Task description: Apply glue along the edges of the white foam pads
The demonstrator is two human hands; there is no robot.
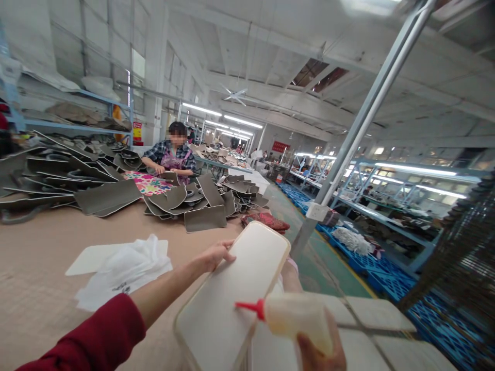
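My left hand (pixel 216 256) grips the left edge of a white panel with rounded corners (pixel 232 288), thumb on its face and fingers going underneath. The panel lies tilted across the table's front edge. In my right hand (pixel 323 350) is a translucent squeeze bottle (pixel 296 315) with a red pointed nozzle (pixel 249 307), held on its side. That nozzle points left above the panel's face; whether it touches cannot be made out. Yellowish liquid shows inside the bottle. More pale panels (pixel 381 312) lie in rows at the lower right.
A crumpled white plastic bag (pixel 127 270) rests on the brown table (pixel 42 273) over another pale sheet. Beyond it are heaps of grey-green pieces (pixel 204 203) and a seated co-worker (pixel 176 152). To the right stand a metal post (pixel 359 123) and blue pallets (pixel 359 263).
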